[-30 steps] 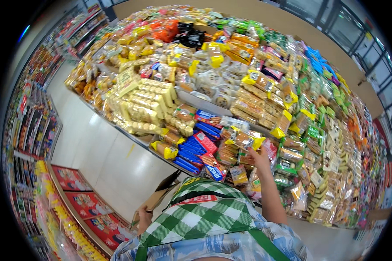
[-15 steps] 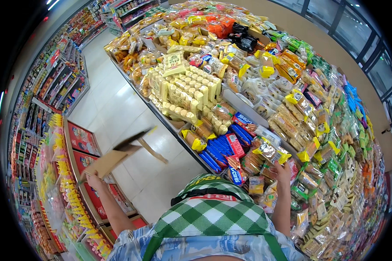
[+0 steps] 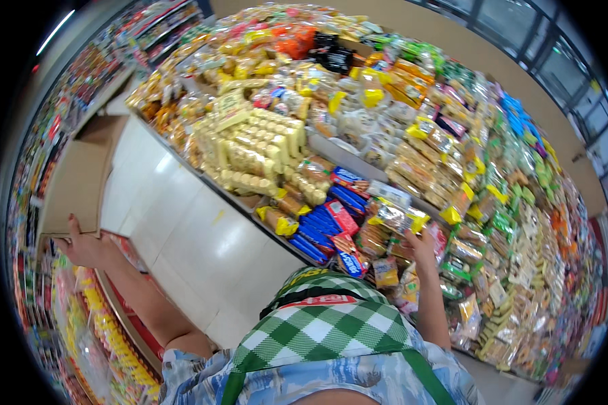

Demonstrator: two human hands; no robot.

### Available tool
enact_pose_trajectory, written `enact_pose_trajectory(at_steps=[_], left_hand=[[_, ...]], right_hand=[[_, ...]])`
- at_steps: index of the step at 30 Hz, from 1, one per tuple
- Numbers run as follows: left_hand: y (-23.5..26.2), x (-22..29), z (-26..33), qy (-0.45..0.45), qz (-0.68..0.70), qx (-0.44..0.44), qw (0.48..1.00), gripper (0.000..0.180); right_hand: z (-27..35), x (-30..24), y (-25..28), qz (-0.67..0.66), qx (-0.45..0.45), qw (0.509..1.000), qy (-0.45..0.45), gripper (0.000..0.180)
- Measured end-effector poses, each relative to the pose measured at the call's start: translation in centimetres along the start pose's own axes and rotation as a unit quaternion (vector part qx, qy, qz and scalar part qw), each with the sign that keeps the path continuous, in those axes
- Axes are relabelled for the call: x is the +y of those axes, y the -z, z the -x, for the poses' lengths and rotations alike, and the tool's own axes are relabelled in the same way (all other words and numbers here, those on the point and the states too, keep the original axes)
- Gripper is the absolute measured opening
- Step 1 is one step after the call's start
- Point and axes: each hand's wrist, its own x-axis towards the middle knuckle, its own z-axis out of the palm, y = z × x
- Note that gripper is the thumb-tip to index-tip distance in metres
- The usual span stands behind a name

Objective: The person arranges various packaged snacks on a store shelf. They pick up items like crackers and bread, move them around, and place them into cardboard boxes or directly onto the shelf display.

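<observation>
My left hand [image 3: 86, 247] grips the lower edge of a brown cardboard box [image 3: 78, 179], held up at the left with a flap sticking out at its top. On the right, my right hand [image 3: 423, 247] is closed on one end of a clear snack packet [image 3: 390, 214] with yellow ends, which rests on the display pile. Close by are blue biscuit packets [image 3: 323, 226], a red and blue packet [image 3: 348, 253] and a small orange-yellow packet [image 3: 386, 273]. My fingertips are partly hidden by the packet.
A large display bin heaped with wrapped snacks spreads ahead and to the right, including a stack of cream-coloured packs [image 3: 253, 145] and a grey-white divider [image 3: 350, 160]. Yellow and pink packets [image 3: 105, 317] hang at the lower left. Pale floor tiles [image 3: 182, 209] lie between.
My left hand has swung the cardboard box outward to the left and up, turning its broad side into view. My right hand stays at the same packet. The view has shifted slightly.
</observation>
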Motion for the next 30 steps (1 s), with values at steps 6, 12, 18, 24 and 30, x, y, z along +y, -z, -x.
enact_pose_trajectory(at_steps=[6, 12, 18, 24, 30], left_hand=[[-8.6, -2.0, 1.9, 0.074, 0.234, -0.123, 0.962, 0.043], [-20.2, -6.1, 12.6, 0.295, 0.255, -0.220, 0.894, 0.052], [-22.8, -18.6, 23.5, 0.467, 0.166, -0.329, 0.804, 0.056], [-19.1, -22.1, 30.7, 0.506, 0.091, -0.432, 0.741, 0.053], [-16.5, -15.8, 32.0, 0.418, -0.015, -0.434, 0.798, 0.067]], right_hand=[[0.5, -0.3, -0.7, 0.004, -0.010, 1.000, 0.003, 0.027], [0.8, 1.2, -0.1, 0.010, 0.026, 0.999, 0.026, 0.031], [0.8, 1.0, -1.0, 0.017, 0.032, 0.999, 0.035, 0.039], [1.1, 1.0, -1.1, 0.026, 0.068, 0.997, 0.024, 0.043], [-0.3, 3.7, -1.8, -0.038, 0.101, 0.993, 0.041, 0.045]])
